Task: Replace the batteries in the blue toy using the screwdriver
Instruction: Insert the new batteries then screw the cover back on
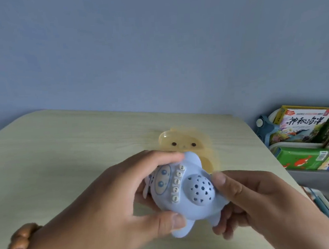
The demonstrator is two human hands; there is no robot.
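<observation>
One blue toy (186, 191), held above the near middle of the table (64, 150) by two hands. Left hand (114, 201) grip clamped on the toy's left side, fingers over the far edge, thumb on the near edge. Right hand (262, 201) grip clamped on its right side. Toy face up: five cream buttons (177, 182) in a row, one dome (201, 188) with star holes. Underside hidden. One orange plastic piece (180, 142) with two dark dots lies just beyond, blurred and part hidden by the toy. One bead bracelet (22, 245) on the left wrist, cut off at the bottom. Shelf (297, 146) far right, four book covers (303, 124), two cut off.
</observation>
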